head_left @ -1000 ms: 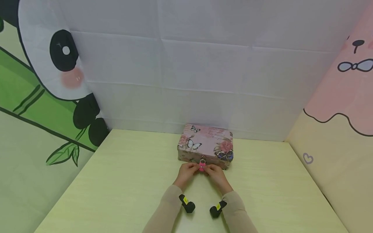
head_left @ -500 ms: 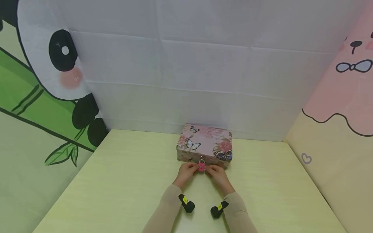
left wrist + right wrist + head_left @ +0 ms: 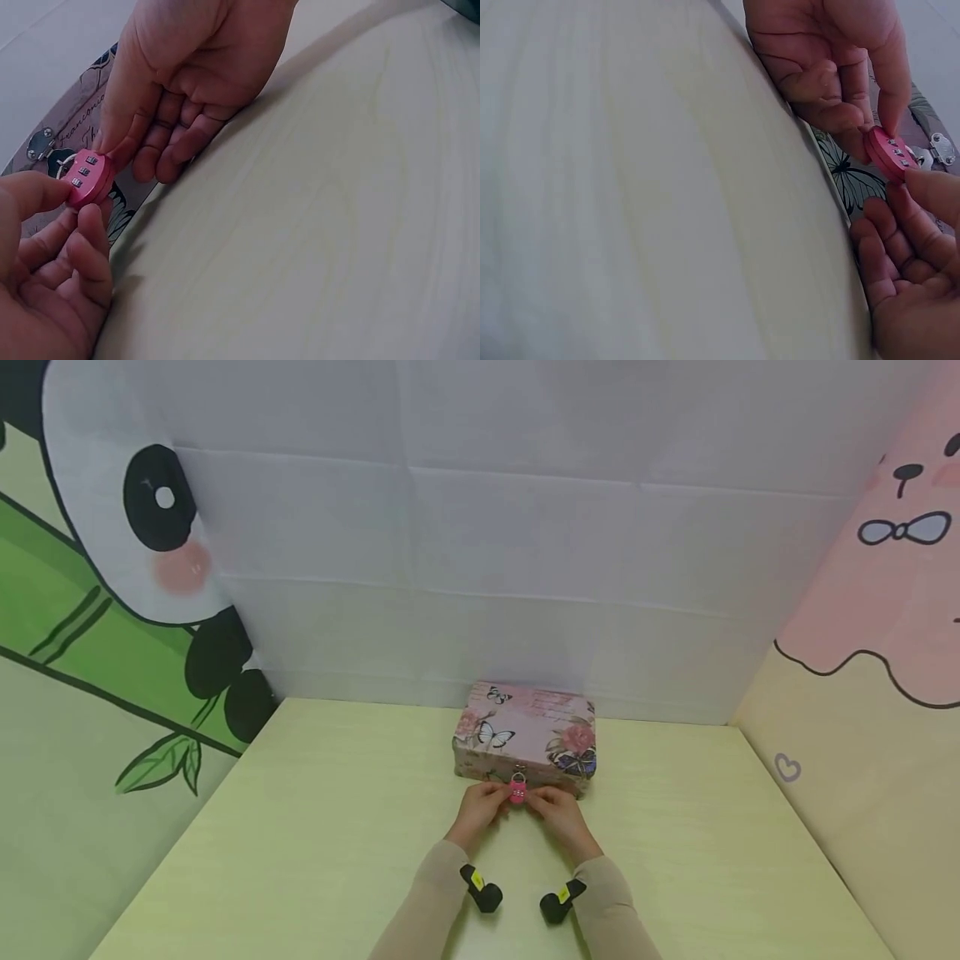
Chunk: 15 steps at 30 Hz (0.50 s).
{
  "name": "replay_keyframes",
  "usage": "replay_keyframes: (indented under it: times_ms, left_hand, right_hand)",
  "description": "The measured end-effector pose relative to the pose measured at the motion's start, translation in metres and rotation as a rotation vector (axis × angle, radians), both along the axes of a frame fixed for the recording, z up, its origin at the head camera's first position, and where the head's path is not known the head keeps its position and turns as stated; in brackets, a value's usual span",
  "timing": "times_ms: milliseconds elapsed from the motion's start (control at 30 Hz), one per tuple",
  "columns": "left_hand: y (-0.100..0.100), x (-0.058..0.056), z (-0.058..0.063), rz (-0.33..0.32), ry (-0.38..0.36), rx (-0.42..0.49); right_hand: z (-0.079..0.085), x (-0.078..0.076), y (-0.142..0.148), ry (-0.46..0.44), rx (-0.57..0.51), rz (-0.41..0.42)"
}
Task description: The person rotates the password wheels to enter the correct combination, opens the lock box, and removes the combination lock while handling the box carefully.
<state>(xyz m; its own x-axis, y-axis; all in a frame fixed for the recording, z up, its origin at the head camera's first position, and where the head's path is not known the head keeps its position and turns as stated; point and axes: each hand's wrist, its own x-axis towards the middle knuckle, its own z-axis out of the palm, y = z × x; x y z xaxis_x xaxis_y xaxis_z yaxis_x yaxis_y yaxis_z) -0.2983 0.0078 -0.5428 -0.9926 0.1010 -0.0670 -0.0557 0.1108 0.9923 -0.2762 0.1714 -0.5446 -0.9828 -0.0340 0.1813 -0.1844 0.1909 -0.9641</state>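
Observation:
A pink combination padlock [image 3: 518, 791] with several number dials hangs at the metal clasp [image 3: 942, 148] on the front of a floral, butterfly-printed box [image 3: 525, 722]. Its lid is down. My left hand [image 3: 477, 811] pinches one side of the padlock between thumb and forefinger; my right hand [image 3: 562, 817] pinches the opposite side. In the left wrist view, the dials face up between both thumbs, and the silver shackle [image 3: 66, 161] reaches toward the clasp. Whether the shackle is locked cannot be made out.
The box stands on a pale wooden table [image 3: 330, 793], near the white cloth backdrop [image 3: 495, 543]. Printed side panels show a panda [image 3: 97, 510] on the left and a pink animal [image 3: 870, 602] on the right. Black cameras [image 3: 487, 897] are strapped to both wrists.
Both hands stay at the padlock with small finger movements. The padlock has turned slightly, and its dials show more clearly in the head view. The box has not moved on the table.

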Motion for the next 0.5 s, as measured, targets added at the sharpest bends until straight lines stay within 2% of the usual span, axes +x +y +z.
replay_keyframes:
  times_ms: [100,167,267,500]
  left_hand:
    - [0.0008,0.0008,-0.0004,0.009,-0.006,0.032]
    - [0.0013,0.0006,-0.0006,0.004,-0.006,0.052]
    - [0.0020,-0.0008,-0.0004,-0.006,-0.010,0.052]
    - [0.0021,-0.0024,0.0011,-0.041,-0.019,0.011]
  right_hand:
    - [0.0018,-0.0001,-0.0021,-0.043,0.018,-0.018]
    - [0.0032,-0.0008,-0.0042,-0.108,0.043,-0.050]
    - [0.0048,-0.0015,-0.0063,-0.161,0.064,-0.077]
    - [0.0052,-0.0009,-0.0061,-0.164,0.071,-0.077]
